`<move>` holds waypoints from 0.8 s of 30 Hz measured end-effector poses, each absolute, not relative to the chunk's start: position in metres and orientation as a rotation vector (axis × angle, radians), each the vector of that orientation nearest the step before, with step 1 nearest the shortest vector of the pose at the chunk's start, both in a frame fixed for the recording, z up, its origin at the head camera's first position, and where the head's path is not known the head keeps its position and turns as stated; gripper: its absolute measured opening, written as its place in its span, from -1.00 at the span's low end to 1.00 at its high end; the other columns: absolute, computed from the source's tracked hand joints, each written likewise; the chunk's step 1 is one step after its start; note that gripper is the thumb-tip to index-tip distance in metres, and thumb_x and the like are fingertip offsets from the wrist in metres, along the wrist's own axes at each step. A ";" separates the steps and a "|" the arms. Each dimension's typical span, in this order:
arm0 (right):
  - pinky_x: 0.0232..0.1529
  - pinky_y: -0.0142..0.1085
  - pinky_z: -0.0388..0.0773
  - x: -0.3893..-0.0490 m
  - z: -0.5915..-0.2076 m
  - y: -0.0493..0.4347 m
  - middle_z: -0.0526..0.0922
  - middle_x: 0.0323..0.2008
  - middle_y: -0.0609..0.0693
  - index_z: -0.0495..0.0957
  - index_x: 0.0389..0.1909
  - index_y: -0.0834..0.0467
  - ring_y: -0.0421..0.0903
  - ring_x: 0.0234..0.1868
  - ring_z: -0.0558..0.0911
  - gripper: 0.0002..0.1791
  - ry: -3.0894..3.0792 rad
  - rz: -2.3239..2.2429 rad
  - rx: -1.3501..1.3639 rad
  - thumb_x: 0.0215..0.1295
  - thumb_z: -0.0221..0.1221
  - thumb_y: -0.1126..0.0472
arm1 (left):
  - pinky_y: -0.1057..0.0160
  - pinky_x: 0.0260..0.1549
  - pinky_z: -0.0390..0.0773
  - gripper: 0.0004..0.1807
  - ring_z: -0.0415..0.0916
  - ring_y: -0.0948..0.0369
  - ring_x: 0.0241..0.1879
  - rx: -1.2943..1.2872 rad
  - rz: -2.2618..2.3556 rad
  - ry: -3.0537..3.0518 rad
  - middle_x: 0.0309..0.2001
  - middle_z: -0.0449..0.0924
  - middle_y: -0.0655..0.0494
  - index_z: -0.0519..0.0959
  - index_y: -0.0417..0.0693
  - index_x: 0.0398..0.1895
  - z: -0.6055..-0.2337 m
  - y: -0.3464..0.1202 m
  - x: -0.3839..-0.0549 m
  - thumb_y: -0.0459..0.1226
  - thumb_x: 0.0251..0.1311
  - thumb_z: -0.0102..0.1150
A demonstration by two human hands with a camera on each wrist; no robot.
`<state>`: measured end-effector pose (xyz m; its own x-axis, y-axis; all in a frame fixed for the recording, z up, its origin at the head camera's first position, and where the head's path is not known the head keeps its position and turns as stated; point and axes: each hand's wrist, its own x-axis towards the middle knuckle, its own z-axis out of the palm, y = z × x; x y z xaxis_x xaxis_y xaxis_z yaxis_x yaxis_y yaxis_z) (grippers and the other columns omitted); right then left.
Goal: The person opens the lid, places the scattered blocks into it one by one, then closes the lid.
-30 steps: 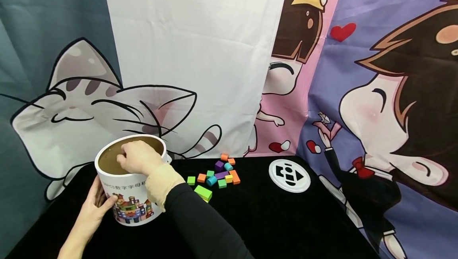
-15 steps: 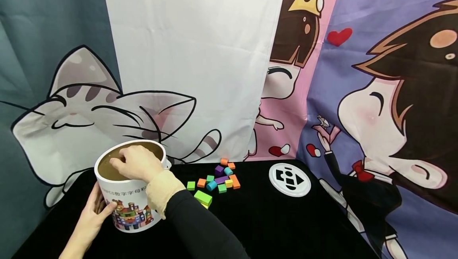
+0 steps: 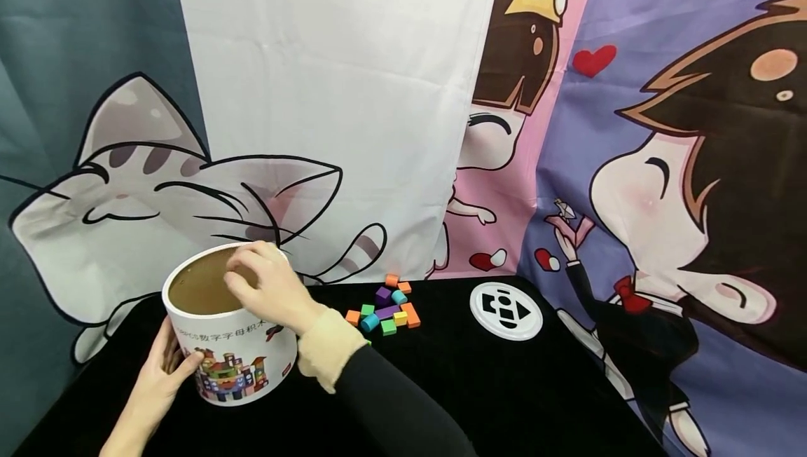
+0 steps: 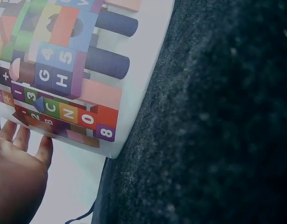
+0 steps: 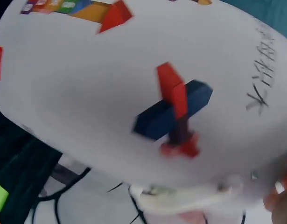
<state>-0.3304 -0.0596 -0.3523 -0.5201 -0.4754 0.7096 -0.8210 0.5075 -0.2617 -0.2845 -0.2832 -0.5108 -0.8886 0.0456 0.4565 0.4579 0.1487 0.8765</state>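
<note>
A white bucket [image 3: 277, 359] printed with toy blocks and lettering stands at the left, tilted slightly. Its wide mouth shows a brown inner wall; the bottom is hidden. My left hand [image 3: 154, 376] grips its left side, thumb in front and fingers behind; the left wrist view shows fingertips of this hand [image 4: 22, 172] against the printed wall. Over the right part of the rim is my right hand [image 3: 271, 289], fingers bent. Whether anything is between them cannot be made out. In the right wrist view the bucket wall [image 5: 78, 93] fills most of the picture.
Several coloured blocks [image 3: 387, 313] lie in a loose group on the black cloth [image 3: 492, 387], right of the bucket. Farther right lies a white round lid [image 3: 506, 311] with cut-out shapes. A printed curtain [image 3: 347, 92] hangs behind. The white handle [image 5: 180, 200] shows on the bucket's side.
My right hand has drawn up and rightward from inside the bucket to its rim. The sleeve now covers the nearest green blocks. The left hand stays on the bucket.
</note>
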 end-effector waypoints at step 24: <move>-0.25 -0.36 0.47 -0.317 -0.467 0.107 0.55 -0.15 0.06 0.62 -0.14 0.11 -0.06 -0.22 0.53 -0.80 -2.776 0.889 0.670 0.20 0.28 0.27 | 0.63 0.24 -0.07 -0.06 -0.15 0.48 0.40 -0.490 -1.849 -2.074 0.57 -0.31 0.12 -0.26 0.24 0.59 -0.513 -0.282 -0.285 -0.50 0.37 0.02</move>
